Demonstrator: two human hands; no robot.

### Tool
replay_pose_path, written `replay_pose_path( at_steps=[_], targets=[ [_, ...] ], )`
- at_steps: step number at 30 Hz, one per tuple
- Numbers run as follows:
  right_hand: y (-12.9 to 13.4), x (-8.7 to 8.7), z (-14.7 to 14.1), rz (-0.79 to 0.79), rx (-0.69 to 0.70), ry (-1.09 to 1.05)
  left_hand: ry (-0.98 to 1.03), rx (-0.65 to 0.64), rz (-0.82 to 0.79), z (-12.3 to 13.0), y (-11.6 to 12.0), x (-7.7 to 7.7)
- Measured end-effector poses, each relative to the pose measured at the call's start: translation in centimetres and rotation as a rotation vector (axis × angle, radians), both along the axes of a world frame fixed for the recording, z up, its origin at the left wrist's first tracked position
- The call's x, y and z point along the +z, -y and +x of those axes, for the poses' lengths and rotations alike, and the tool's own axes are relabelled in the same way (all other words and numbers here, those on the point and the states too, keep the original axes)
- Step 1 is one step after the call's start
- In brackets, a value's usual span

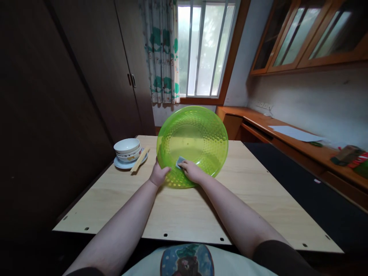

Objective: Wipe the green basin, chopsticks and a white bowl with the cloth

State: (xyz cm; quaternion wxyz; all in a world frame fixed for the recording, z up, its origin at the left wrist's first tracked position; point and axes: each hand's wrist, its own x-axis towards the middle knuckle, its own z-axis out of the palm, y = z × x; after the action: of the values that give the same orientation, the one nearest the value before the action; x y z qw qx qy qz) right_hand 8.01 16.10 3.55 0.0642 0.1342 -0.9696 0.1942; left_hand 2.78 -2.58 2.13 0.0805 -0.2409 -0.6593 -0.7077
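Observation:
A large translucent green basin (pixel 191 140) is tilted up above the wooden table, its inside facing me. My left hand (pixel 159 173) grips its lower left rim, thumb on the inner side and the other fingers mostly hidden behind it. Inside the basin, toward the bottom, my right hand (pixel 190 169) is closed on a small grey-white cloth (pixel 180 161), which lies against the basin's inner surface.
Stacked bowls (pixel 127 146) stand on a plate (pixel 122 165) at the table's left edge, with chopsticks (pixel 140 160) resting across its right side. The pale wooden table (pixel 184 214) spans the front. An orange desk (pixel 253 115) with white paper (pixel 297 133) runs along the right wall.

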Motion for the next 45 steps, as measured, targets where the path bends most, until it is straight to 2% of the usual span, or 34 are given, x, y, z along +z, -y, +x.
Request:
replay_pose_path(
  at_steps=[4,9,13,17,20,23,26,30,32,34,36,39,43,45],
  targets=[
    [1.2,-0.5,-1.0,-0.096,0.08,-0.107,-0.021,0.0,-0.02,0.0,-0.1,-0.2],
    [2.5,0.1,-2.6,-0.093,0.073,-0.198,-0.076,0.005,-0.042,-0.1,-0.1,-0.5],
    [2.8,2.1,-4.7,-0.054,0.043,-0.24,-0.067,-0.038,-0.041,-0.1,0.0,-0.5],
    [2.3,5.2,-6.9,-0.048,-0.017,-0.293,-0.087,-0.026,-0.044,0.0,0.0,-0.4],
    [0.9,7.3,-8.2,-0.103,-0.093,-0.31,-0.117,-0.004,-0.057,0.0,0.1,-0.4],
    [-1.8,8.1,-9.1,-0.188,-0.201,-0.311,-0.105,0.011,-0.061,-0.1,0.2,-0.4],
    [-5.3,7.3,-9.3,-0.253,-0.286,-0.287,-0.056,0.014,-0.055,-0.2,0.3,-0.3],
    [-9.5,4.8,-8.3,-0.252,-0.496,-0.221,0.0,0.023,-0.003,-0.1,0.2,0.2],
    [-10.3,3.6,-7.4,-0.196,-0.542,-0.174,0.036,0.023,0.028,0.1,0.1,0.4],
    [-9.7,2.5,-6.4,-0.126,-0.566,-0.122,0.077,0.025,0.057,0.2,0.0,0.6],
    [-8.0,1.5,-5.4,-0.051,-0.526,-0.028,0.106,0.03,0.08,0.3,-0.1,0.6],
    [-4.4,0.3,-4.3,-0.012,-0.332,0.111,0.119,0.031,0.091,0.3,-0.2,0.4],
    [-0.2,0.0,-3.8,-0.159,0.072,0.037,0.089,0.001,0.089,0.4,-0.3,0.3],
    [0.9,0.5,-4.2,-0.213,0.139,-0.046,0.06,-0.018,0.07,0.5,-0.2,0.2]
  ],
)
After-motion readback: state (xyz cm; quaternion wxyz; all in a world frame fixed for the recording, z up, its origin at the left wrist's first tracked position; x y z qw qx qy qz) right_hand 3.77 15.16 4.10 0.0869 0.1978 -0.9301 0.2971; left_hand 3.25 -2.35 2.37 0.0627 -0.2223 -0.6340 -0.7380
